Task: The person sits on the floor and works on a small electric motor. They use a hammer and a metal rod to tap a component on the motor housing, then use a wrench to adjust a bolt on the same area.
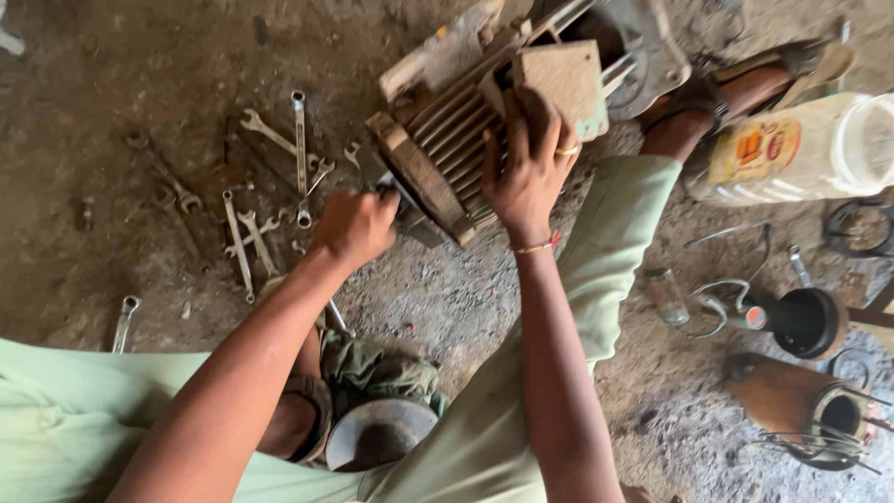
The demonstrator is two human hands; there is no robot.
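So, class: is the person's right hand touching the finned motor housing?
Touching. The head view shows the right hand spread flat on the finned motor housing, fingers lying across its ribs with no gap.

A grimy grey ribbed motor housing [461, 130] is seen, with a tan, dust-coated square box [563, 86] on top. A gold ring and a gold-and-red bangle are worn on the right hand [528, 168]. Silver-grey wrenches [270, 186] are scattered over brown dirt ground [112, 84]. Pale green trousers [56, 410] are worn. A clear plastic jar [801, 149] is marked by a yellow and red label. A rust-orange cylinder [792, 396] is shown.
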